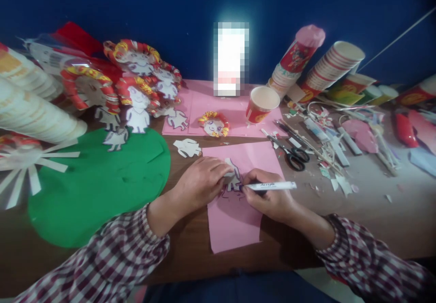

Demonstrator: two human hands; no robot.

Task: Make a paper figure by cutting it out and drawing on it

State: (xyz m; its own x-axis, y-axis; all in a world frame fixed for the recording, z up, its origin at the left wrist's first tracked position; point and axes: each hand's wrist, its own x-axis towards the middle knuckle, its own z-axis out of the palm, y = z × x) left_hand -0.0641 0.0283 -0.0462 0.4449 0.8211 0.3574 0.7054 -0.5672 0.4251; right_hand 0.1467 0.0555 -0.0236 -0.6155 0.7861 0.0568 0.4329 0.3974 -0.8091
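Brown wooden tabletop (184, 257), dark blue wall (163, 3) behind. Right hand (267, 194): fingers pinched around a white-barrelled acrylic marker (277, 186). Left hand (199, 180): fingers close together on a white paper cut-out figure (233, 180), grip unclear. Figure: on a pink paper sheet (235, 232), just left of the right fingertips, long axis running toward the wall. Marker: crosswise, tip pointing left at the figure's lower edge.

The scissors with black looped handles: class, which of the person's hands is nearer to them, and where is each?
Right. The right hand, gripping a slim white marker, is left of the scissors and closer to the person; the left hand is farther left.
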